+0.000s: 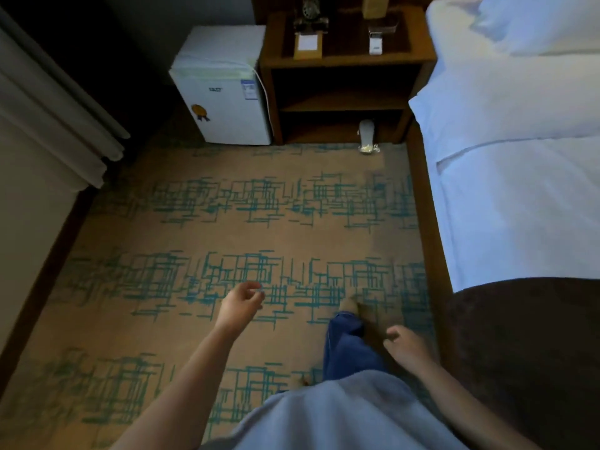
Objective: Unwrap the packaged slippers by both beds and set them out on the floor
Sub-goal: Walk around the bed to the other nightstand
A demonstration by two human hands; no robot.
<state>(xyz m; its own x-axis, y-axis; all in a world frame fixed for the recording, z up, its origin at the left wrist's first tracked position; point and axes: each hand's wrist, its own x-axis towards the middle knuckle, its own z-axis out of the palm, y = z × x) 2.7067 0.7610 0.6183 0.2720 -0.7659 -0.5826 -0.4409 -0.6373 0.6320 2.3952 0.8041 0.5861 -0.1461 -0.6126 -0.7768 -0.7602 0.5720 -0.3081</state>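
A packaged pair of white slippers (367, 137) in clear wrap stands on edge at the foot of the wooden nightstand (344, 61), half on the patterned carpet (227, 228). My left hand (242, 303) hangs over the carpet, fingers loosely curled and holding nothing. Lower right, my right hand (406, 349) is beside my jeans leg, fingers apart and empty. Both hands are far from the slipper pack.
A white mini fridge (224, 92) stands left of the nightstand. A bed with white sheets (519, 157) and a dark runner (526, 352) fills the right side. A curtain (48, 102) and wall run along the left. A phone and small cards sit on the nightstand.
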